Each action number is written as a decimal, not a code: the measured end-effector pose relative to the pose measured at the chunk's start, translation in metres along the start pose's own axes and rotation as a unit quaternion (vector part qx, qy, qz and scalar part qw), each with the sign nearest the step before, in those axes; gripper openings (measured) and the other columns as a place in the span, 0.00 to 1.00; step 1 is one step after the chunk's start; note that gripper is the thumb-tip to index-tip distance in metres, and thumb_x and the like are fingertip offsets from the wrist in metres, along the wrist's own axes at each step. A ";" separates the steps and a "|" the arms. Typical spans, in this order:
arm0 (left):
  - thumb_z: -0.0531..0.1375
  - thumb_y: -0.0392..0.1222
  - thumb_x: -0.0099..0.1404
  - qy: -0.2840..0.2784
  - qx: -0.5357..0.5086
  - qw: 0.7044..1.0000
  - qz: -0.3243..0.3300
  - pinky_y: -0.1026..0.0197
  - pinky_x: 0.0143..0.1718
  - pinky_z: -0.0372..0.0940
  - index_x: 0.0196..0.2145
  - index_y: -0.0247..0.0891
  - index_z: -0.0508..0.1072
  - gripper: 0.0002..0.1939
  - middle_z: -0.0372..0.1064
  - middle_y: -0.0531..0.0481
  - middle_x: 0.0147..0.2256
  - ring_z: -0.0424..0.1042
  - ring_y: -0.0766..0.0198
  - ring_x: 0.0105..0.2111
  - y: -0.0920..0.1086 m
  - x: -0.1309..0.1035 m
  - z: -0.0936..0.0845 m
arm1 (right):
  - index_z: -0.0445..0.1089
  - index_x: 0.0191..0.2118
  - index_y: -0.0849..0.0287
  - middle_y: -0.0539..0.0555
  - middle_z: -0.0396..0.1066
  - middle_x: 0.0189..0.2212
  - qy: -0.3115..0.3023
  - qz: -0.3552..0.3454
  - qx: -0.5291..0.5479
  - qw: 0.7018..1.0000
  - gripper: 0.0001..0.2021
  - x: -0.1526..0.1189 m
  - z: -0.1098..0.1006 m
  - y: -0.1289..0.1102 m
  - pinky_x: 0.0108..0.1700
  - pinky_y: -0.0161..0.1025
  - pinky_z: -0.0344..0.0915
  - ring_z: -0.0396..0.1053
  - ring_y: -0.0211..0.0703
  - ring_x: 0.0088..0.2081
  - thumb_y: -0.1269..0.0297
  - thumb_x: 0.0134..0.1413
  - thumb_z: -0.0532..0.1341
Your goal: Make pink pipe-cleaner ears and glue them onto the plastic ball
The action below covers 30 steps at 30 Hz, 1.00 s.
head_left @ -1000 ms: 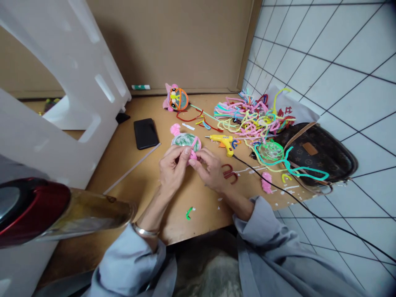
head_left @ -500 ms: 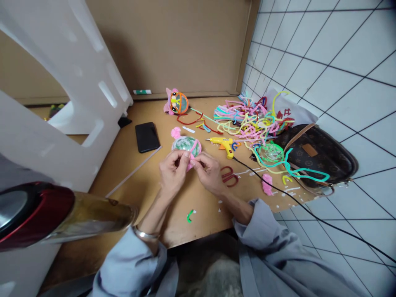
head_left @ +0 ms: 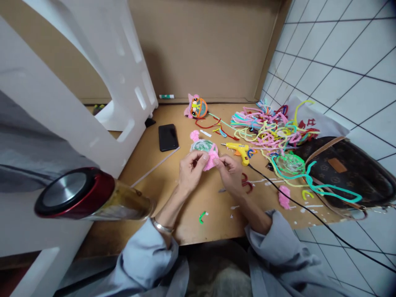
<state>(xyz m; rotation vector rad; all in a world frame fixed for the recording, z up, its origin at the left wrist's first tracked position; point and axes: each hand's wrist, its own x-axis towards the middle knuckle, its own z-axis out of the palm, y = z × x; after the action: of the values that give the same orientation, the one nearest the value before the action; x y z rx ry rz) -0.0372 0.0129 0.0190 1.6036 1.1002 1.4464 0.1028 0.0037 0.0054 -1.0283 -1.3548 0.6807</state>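
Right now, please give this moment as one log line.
left hand: holds pink piece | right hand: holds its other side | glue gun: on table | scissors: partly hidden

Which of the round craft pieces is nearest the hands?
The white-green piece, beside the left hand; the orange one lies farther back, the bright green one by the bag.

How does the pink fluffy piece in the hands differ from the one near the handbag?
The held piece is pinched by the left hand and right hand; the table piece lies untouched. The held piece is left of the glue gun in the picture, the table piece right of it. Both look pink and fluffy.
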 end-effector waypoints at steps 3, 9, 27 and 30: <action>0.62 0.50 0.63 -0.004 0.006 1.000 -0.006 0.64 0.27 0.57 0.29 0.36 0.76 0.14 0.66 0.53 0.24 0.61 0.68 0.24 0.001 0.000 0.003 | 0.65 0.23 0.57 0.46 0.60 0.20 -0.025 -0.008 -0.001 1.000 0.17 0.001 -0.003 -0.001 0.30 0.36 0.58 0.58 0.36 0.25 0.53 0.57 0.62; 0.63 0.49 0.62 -0.007 0.003 1.000 -0.015 0.65 0.25 0.56 0.26 0.36 0.75 0.14 0.65 0.53 0.23 0.59 0.69 0.23 0.002 0.002 0.004 | 0.72 0.31 0.57 0.49 0.67 0.26 -0.025 0.001 0.007 1.000 0.13 0.004 -0.012 0.001 0.35 0.38 0.63 0.64 0.39 0.30 0.53 0.60 0.59; 0.64 0.50 0.65 -0.042 0.117 0.983 0.134 0.62 0.32 0.65 0.42 0.35 0.77 0.15 0.75 0.46 0.34 0.69 0.64 0.29 -0.007 -0.002 0.005 | 0.69 0.26 0.57 0.47 0.67 0.21 0.068 0.074 0.028 0.995 0.09 0.005 -0.008 0.004 0.27 0.35 0.60 0.61 0.36 0.24 0.57 0.49 0.63; 0.67 0.53 0.62 -0.053 0.244 0.928 0.276 0.56 0.43 0.68 0.48 0.35 0.75 0.22 0.76 0.39 0.42 0.74 0.55 0.40 -0.012 0.000 0.002 | 0.68 0.26 0.57 0.47 0.65 0.20 0.110 0.083 0.023 0.990 0.10 0.009 -0.011 0.004 0.26 0.35 0.59 0.59 0.35 0.23 0.56 0.49 0.64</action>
<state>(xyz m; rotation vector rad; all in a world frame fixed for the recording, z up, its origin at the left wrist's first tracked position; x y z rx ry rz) -0.0364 0.0174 0.0077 2.4686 1.0433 1.4663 0.1158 0.0108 0.0068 -1.1515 -1.0665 0.6968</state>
